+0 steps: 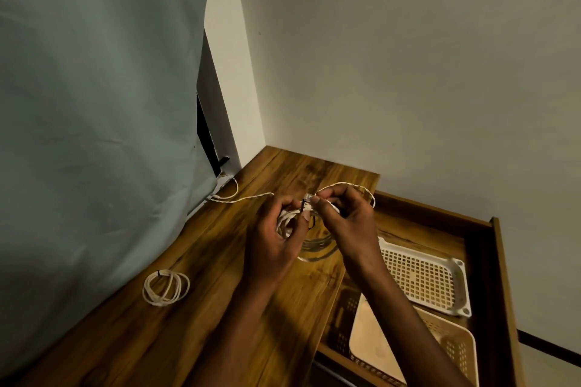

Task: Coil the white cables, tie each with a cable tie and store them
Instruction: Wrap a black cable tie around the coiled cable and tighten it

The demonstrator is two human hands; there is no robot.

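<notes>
My left hand [276, 242] grips a coiled white cable [287, 220] above the wooden table [220, 308]. My right hand [342, 217] pinches the coil's top, where a thin black cable tie [304, 206] wraps the strands beside a clear plug. A loose loop of the cable arcs over my right hand. Another white cable [239, 196] trails left along the table to the curtain. A finished coil [166, 287] with a black tie lies on the table at the left.
An open wooden drawer [490, 261] at the right holds a white perforated tray [424, 276] and a beige basket [408, 345]. A grey-green curtain [94, 135] hangs along the table's left side. White walls meet behind.
</notes>
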